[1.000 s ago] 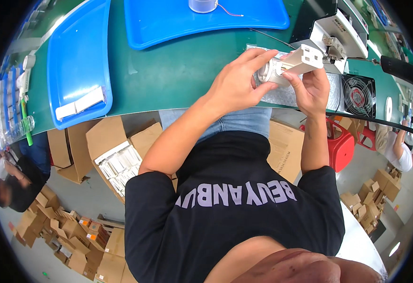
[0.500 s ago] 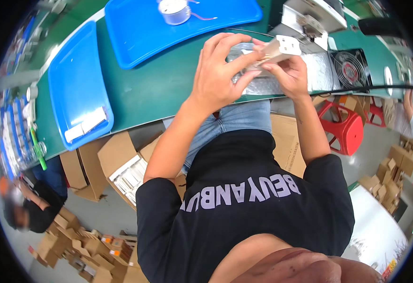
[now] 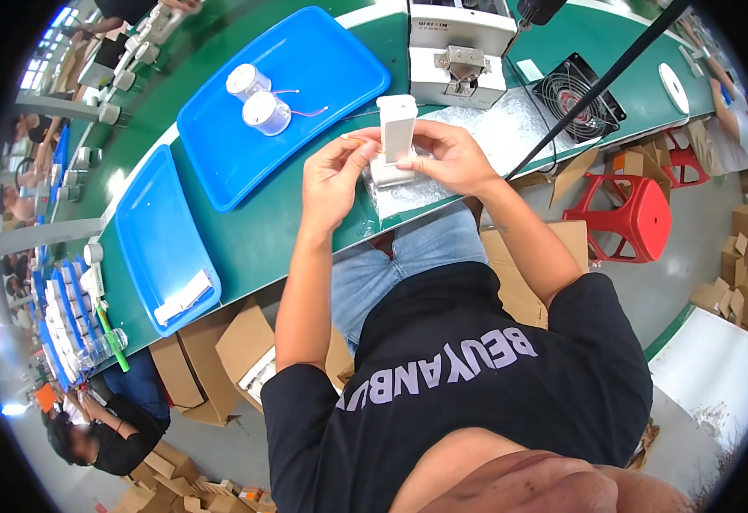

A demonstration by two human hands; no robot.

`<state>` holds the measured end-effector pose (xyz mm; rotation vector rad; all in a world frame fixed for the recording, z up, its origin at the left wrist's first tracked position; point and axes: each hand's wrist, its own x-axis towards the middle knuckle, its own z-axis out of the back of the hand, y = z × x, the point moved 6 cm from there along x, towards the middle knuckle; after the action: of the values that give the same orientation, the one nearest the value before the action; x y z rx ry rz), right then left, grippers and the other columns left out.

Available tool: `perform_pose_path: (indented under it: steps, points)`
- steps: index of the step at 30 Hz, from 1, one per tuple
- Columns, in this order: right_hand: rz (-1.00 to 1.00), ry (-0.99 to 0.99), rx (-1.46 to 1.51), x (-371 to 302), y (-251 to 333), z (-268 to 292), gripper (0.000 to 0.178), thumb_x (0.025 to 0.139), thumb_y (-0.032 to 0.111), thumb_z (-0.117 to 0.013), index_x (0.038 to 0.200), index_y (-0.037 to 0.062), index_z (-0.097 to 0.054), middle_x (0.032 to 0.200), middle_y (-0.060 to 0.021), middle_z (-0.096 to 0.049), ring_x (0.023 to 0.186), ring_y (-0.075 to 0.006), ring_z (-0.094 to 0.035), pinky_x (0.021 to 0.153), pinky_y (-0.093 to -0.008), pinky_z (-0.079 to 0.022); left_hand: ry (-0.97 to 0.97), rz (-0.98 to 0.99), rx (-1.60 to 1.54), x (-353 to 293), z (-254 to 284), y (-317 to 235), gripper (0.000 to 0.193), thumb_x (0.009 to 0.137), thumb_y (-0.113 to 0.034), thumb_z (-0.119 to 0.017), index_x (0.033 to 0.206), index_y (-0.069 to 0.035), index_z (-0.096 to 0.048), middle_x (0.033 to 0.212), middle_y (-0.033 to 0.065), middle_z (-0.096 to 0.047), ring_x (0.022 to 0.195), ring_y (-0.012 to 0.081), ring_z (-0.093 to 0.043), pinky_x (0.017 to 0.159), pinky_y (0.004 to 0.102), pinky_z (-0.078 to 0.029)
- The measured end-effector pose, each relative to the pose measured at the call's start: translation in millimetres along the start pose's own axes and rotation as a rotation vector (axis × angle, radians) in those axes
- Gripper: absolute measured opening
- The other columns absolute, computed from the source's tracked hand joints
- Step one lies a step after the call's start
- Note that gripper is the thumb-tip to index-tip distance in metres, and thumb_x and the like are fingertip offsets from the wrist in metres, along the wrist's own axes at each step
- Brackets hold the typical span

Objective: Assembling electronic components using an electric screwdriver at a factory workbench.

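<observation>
A white rectangular plastic housing (image 3: 398,132) stands upright between my hands, over the near edge of the green table. My right hand (image 3: 453,161) grips it from the right, thumb across its lower part. On its left side my left hand (image 3: 333,178) is closed in a pinch, thumb against fingertips; a thin yellowish bit shows at the fingers, too small to name. Under the housing, another white piece (image 3: 388,174) lies on clear bubble wrap (image 3: 477,128). Behind my hands is a grey-white bench machine (image 3: 458,68) with a metal clamp-like head.
One blue tray (image 3: 212,175) holds two white cylinders (image 3: 267,113) with thin wires. Another blue tray (image 3: 147,218) at the left has small white pieces in it. A black fan (image 3: 572,101) and a black cable (image 3: 600,85) are at the right. A red stool (image 3: 630,218) stands beyond.
The housing has gone from tilted to upright. My left hand has closed from spread fingers into a pinch, and my right hand now grips the housing's side. The head view has shifted and turned.
</observation>
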<state>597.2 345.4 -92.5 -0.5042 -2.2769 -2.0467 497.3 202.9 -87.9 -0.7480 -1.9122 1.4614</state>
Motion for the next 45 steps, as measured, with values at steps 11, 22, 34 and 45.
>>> perform_pose_path:
  steps: [11, 22, 34, 45]
  points:
    - [0.819, -1.049, -0.758, 58.6, 165.1, 90.5, 0.066, 0.075, 0.012, -0.087, 0.129, 0.0003, -0.050, 0.106, -0.0046, -0.065, 0.090, -0.0096, -0.059, 0.081, -0.0246, -0.047, -0.482, -0.377, 0.068, -5.0, -25.5, 2.1, 0.011, 0.100, -0.009, -0.057, 0.096, 0.000, -0.060, 0.092, 0.0067, -0.065, 0.085, 0.0114, -0.060, 0.078, 0.0249, -0.047]
    - [0.918, -0.856, -0.743, 15.8, 255.3, 72.5, 0.039, 0.088, 0.000, -0.065, 0.114, -0.0041, -0.037, 0.093, -0.0150, -0.064, 0.055, -0.0220, -0.063, 0.055, -0.0309, -0.056, -0.531, -0.385, 0.248, -9.1, -28.1, 11.6, 0.012, 0.099, -0.009, -0.056, 0.092, 0.000, -0.057, 0.090, 0.0114, -0.067, 0.079, 0.0194, -0.063, 0.072, 0.0304, -0.049]
    - [0.818, -0.772, -0.501, 74.2, 239.9, 41.6, 0.040, 0.100, 0.023, -0.062, 0.130, 0.0043, -0.043, 0.078, -0.0020, -0.055, 0.051, -0.0081, -0.053, 0.044, -0.0221, -0.044, -0.496, -0.409, 0.303, -12.0, -37.9, 5.4, 0.017, 0.103, -0.013, -0.047, 0.092, -0.001, -0.053, 0.083, 0.0120, -0.069, 0.072, 0.0201, -0.065, 0.067, 0.0309, -0.051]
    - [0.704, -0.617, -0.330, 80.6, 222.2, 31.9, 0.026, 0.102, 0.024, -0.057, 0.120, 0.0073, -0.049, 0.073, -0.0015, -0.056, 0.051, -0.0082, -0.055, 0.044, -0.0205, -0.047, -0.500, -0.408, 0.381, -14.6, -40.1, -0.4, 0.013, 0.102, -0.009, -0.044, 0.092, -0.001, -0.046, 0.082, 0.0125, -0.069, 0.064, 0.0229, -0.062, 0.060, 0.0334, -0.049]
